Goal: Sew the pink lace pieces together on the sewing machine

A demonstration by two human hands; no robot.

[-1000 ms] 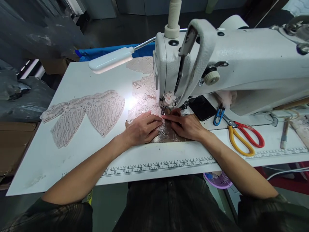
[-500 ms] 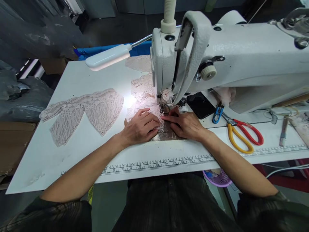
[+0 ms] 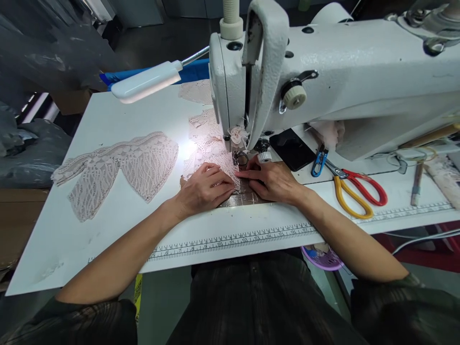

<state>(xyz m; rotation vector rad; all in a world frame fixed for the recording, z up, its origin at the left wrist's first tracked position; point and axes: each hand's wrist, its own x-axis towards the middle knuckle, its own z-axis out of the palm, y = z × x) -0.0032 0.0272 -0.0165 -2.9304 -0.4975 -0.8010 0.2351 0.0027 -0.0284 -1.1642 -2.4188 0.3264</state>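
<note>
Pale pink lace fabric (image 3: 210, 146) lies under the presser foot (image 3: 237, 158) of a white sewing machine (image 3: 224, 86). My left hand (image 3: 206, 188) rests on the near part of the lace, fingers bent together and pressed onto it at its right edge. My right hand (image 3: 276, 181) is just right of the foot, its index finger reaching to the lace's edge and closed on it; its thumb is partly hidden. A shiny metal plate (image 3: 244, 196) shows beneath the fingers. A fabric rosette (image 3: 237, 137) hangs at the machine head.
A cut lace piece (image 3: 149, 163) lies left on the white table (image 3: 118, 244). A lamp (image 3: 146, 80) lights the lace. Right of my hand lie a black phone (image 3: 292, 149), blue thread snips (image 3: 319, 162) and red-and-yellow scissors (image 3: 354, 191). A printed ruler (image 3: 230, 242) follows the front edge.
The whole view has shifted a little, with the machine now farther left and higher. My hands keep their places on the lace; the left fingers lie closer together.
</note>
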